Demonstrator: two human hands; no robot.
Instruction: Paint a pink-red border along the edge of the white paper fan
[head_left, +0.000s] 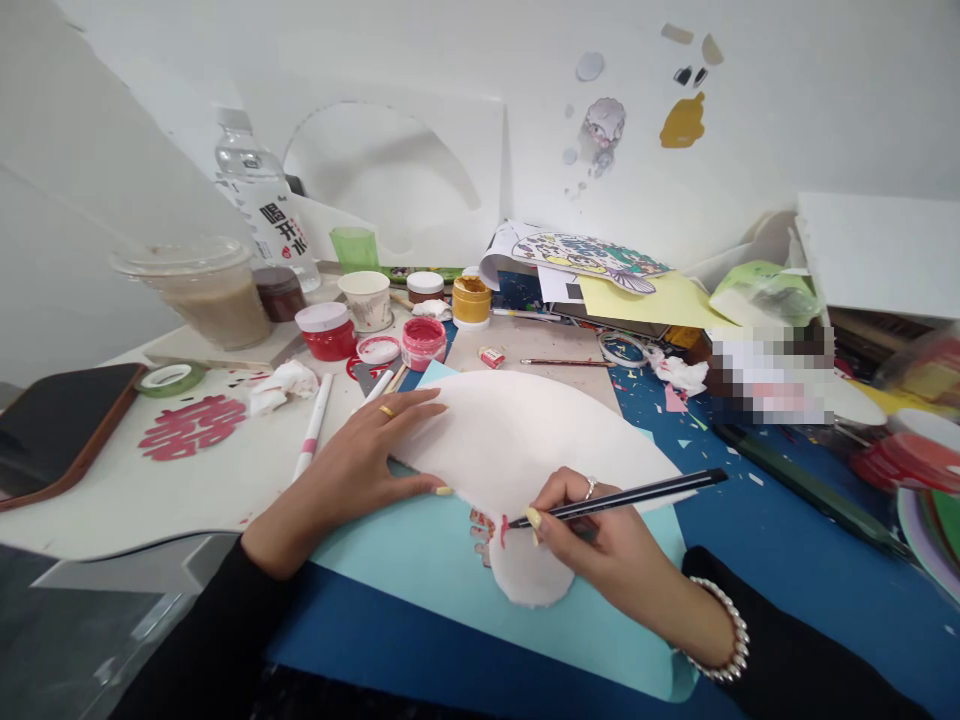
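Observation:
A white fan-shaped paper cutout [547, 430] with a rounded lower lobe lies on a light-blue sheet [405, 545]. My left hand [356, 445] rests on the cutout's left side, fingers stretched out and thumb near its narrow neck. In my right hand [611, 550] is a slim black pen [652, 492], pinched between thumb and fingers. Its tip meets the lobe beside a small red mark [504, 532]. A reddish patterned piece [480, 537] with notched edges shows just left of the neck, partly covered by the cutout.
Open jars of pink paint [424, 342] and yellow paint [472, 300] stand behind the cutout. At left are a drink cup [217, 300], a water bottle [262, 205], a tape roll [171, 380] and a red paper cutout [193, 428]. Paper scraps and a dark green tool [810, 490] lie right.

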